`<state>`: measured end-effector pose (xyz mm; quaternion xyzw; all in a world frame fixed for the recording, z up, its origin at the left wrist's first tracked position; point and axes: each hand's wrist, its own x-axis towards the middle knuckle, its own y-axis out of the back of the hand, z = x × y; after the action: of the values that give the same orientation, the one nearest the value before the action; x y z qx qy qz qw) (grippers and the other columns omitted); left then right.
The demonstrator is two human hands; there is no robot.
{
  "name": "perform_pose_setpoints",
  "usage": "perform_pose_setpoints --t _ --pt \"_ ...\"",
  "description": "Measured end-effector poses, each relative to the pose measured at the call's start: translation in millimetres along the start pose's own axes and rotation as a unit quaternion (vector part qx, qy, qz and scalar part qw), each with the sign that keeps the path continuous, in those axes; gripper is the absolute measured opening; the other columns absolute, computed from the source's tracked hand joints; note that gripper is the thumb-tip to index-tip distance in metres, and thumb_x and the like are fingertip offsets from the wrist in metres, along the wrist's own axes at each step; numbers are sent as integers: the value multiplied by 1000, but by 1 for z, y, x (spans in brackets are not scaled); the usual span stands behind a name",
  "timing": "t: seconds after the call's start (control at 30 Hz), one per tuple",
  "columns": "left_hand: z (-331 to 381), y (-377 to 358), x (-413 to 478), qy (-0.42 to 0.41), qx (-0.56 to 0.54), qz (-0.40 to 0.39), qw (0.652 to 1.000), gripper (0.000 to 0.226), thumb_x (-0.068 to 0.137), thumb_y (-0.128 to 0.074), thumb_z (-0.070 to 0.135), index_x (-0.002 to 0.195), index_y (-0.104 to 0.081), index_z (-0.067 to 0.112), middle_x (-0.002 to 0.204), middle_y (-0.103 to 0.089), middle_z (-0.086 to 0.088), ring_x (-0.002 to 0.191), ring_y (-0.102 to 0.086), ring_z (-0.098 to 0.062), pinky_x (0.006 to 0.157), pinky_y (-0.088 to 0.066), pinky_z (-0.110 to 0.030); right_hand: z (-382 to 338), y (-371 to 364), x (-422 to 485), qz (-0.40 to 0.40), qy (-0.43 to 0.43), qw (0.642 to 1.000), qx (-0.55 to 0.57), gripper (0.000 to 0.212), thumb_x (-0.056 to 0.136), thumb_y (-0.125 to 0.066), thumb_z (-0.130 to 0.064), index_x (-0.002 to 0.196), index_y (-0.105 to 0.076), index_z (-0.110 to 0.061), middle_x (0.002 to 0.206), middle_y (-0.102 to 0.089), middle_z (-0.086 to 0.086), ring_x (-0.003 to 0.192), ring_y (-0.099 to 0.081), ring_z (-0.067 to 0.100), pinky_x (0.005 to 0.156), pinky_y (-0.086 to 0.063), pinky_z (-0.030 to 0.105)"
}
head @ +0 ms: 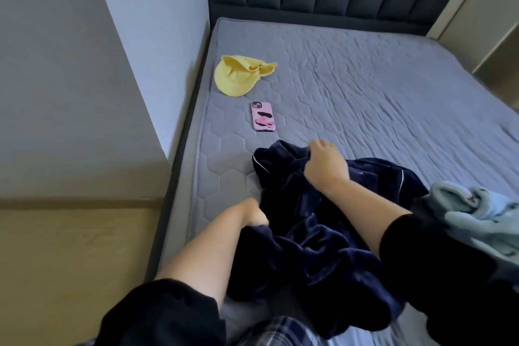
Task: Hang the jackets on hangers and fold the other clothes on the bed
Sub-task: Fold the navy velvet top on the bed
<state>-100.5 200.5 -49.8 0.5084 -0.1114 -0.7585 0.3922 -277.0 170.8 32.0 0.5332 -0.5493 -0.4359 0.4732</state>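
The dark blue garment (309, 233) lies bunched up on the near side of the bed (393, 93). The left hand (254, 216) grips its near edge. The right hand (325, 167) holds its far end with curled fingers. I think it is being spread out. Next, both hands need to pull it flat so it can be folded

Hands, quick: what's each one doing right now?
Left hand: closed, holding the navy garment.
Right hand: closed, holding the navy garment farther up.
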Motion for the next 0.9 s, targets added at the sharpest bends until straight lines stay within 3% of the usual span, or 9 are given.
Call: perform_pose_setpoints --t 0.1,0.2,0.27,0.33,0.47,0.53,0.63,0.77,0.9 --pt "-1 5 1 5 55 6 998 32 79 -60 10 109 -62 0 104 -65 -18 97 -64 -32 70 -46 -29 -6 -23 -2 -77 191 972 -111 36 81 -51 -13 115 -59 -20 118 -59 3 110 -51 26 92 -35 35" --pt "0 6 1 41 174 41 983 24 84 -53 18 105 -58 8 93 -58 -8 95 -61 -29 79 -49 -32 16 -36 -13 -456 45 869 -187 18 86 -48 -12 90 -65 -8 114 -62 13 94 -54 25 84 -41 31" --pt "0 7 4 59 227 34 971 25 84 -53 27 104 -56 12 90 -54 -3 94 -59 -26 82 -50 -32 33 -33 -19 -571 -23 797 -196 26 92 -41 -14 88 -64 -4 115 -58 17 93 -49 23 94 -40 34" --pt "0 5 9 58 263 17 963 32 85 -53 31 112 -56 14 96 -54 -3 96 -58 -26 84 -49 -33 42 -36 -21 -527 -53 828 -185 43 98 -35 -30 114 -62 -1 112 -62 14 87 -53 23 90 -43 33" --pt "1 -3 17 -26 250 78 965 35 86 -53 33 119 -52 21 114 -60 -5 105 -58 -28 83 -48 -35 49 -48 -25 -102 -113 985 -78 52 88 -43 -63 100 -57 -14 105 -65 5 86 -59 25 59 -39 31" --pt "2 -7 21 -67 193 89 975 41 86 -54 33 125 -48 24 120 -59 -6 110 -57 -30 87 -48 -37 51 -55 -26 -141 -159 977 -1 85 78 -50 -75 136 -39 -13 134 -48 10 120 -48 31 80 -45 39" --pt "-3 -9 23 -71 145 81 983 57 86 -53 32 140 -35 25 127 -57 -7 112 -56 -30 90 -48 -39 52 -69 -42 -377 -186 907 -9 124 71 -70 -65 153 7 -15 158 -9 15 143 -17 38 111 -28 48" --pt "-6 -7 17 -79 110 107 985 83 88 -54 28 153 -2 26 148 -34 -9 129 -40 -31 101 -41 -40 55 -78 -59 -227 -157 960 -43 51 84 -61 -16 131 -41 -11 126 -55 14 114 -55 34 87 -49 40" --pt "23 12 -4 -204 77 140 966 91 80 -66 25 153 -12 22 156 -22 -3 142 -21 -26 112 -29 -40 48 -47 -44 -114 -185 947 236 16 82 -48 -1 80 -56 -15 83 -60 5 89 -62 28 71 -42 25"
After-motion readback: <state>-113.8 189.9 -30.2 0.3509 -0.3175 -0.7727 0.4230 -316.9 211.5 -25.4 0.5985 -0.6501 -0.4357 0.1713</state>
